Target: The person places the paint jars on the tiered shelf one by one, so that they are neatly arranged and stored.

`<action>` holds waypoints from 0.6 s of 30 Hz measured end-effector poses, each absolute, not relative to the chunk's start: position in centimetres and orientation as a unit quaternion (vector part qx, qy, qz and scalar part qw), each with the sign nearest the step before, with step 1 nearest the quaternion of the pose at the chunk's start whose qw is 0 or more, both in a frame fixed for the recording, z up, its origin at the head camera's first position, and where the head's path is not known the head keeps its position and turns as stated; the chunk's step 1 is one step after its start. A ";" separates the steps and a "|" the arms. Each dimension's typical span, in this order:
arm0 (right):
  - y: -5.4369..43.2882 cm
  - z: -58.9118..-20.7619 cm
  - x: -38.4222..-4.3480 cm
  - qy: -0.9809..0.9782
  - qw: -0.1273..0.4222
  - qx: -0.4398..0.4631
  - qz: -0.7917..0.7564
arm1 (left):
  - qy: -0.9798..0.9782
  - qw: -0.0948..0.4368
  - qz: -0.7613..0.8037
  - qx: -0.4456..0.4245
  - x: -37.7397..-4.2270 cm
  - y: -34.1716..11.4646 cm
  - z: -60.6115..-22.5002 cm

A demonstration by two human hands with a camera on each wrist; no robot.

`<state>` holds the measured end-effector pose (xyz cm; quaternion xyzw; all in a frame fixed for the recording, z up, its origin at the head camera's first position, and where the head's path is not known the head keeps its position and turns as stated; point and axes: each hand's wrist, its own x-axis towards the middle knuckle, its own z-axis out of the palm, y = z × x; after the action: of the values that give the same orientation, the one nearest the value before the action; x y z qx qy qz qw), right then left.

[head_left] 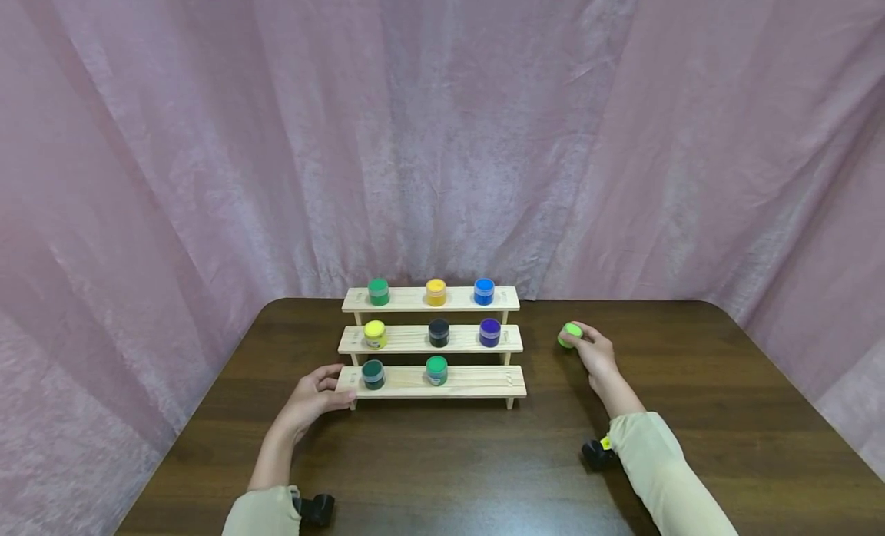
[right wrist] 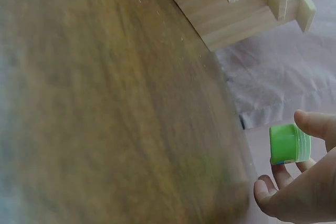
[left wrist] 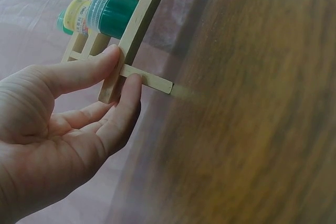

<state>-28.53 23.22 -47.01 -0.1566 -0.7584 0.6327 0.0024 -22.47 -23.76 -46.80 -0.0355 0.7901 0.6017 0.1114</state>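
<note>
A three-step wooden rack (head_left: 477,379) stands on the table with small paint jars on its shelves. My left hand (head_left: 309,402) pinches the left end of the lowest shelf, thumb above and fingers curled beneath, as the left wrist view shows. Nearest to that hand is a dark green jar (head_left: 373,375); a lighter green jar (head_left: 436,371) sits mid-shelf, with bare wood to its right. Off to the right of the rack, my right hand (head_left: 598,358) holds a light green paint jar (right wrist: 286,144) between thumb and fingers. That jar appears raised off the table.
The middle shelf bears yellow (head_left: 376,335), black (head_left: 439,333) and purple (head_left: 489,333) jars. On the top shelf are green (head_left: 378,292), orange-yellow (head_left: 435,292) and blue (head_left: 484,292) ones. A pink curtain (head_left: 442,137) hangs behind the brown wooden table (head_left: 442,459).
</note>
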 end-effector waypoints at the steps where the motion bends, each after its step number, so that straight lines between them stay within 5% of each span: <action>1: 23.2 -46.9 -28.4 -0.758 -0.001 -0.154 0.634 | 0.790 0.112 0.602 -0.035 -22.5 -23.8 -46.8; 18: 21.3 -45.0 -26.0 -0.749 0.009 -0.117 0.652 | 0.788 0.108 0.606 -0.032 -22.7 -23.8 -47.0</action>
<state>-26.02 21.32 -45.01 -0.1173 -0.7493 0.6517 0.0086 -22.70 -23.83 -47.01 -0.0324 0.7876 0.6059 0.1076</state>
